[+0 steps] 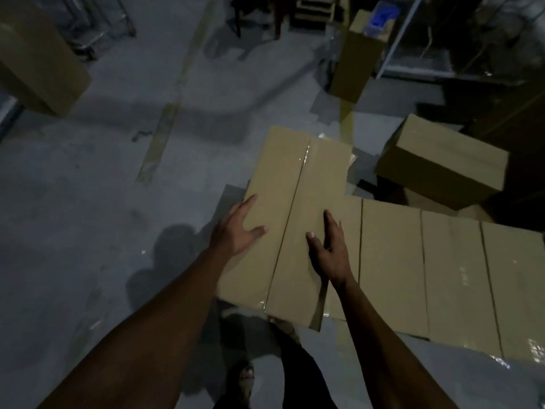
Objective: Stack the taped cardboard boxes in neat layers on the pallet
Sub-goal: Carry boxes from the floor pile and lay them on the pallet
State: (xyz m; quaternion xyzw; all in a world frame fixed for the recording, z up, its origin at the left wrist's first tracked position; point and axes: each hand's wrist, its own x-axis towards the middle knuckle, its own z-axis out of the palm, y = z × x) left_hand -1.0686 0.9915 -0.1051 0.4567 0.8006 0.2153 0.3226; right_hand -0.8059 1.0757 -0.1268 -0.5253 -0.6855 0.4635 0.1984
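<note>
Where seamed, open hands [283,234] on box [298,184]

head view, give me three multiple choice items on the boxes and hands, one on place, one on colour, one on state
1. Where does the taped box under the hands lie against the flat row of boxes?
A. at the row's left end
B. at the row's right end
C. far behind the row

2. What colour is that box?
A. white
B. tan brown
C. blue

3. How do the left hand and the right hand meet it?
A. both closed into fists
B. fingers straight, touching its sides
C. both clear of it

Answers: 1 A, the row runs off to its right. 2 B, plain cardboard brown. 3 B, the fingers lie straight along its edges, thumbs on top.
</note>
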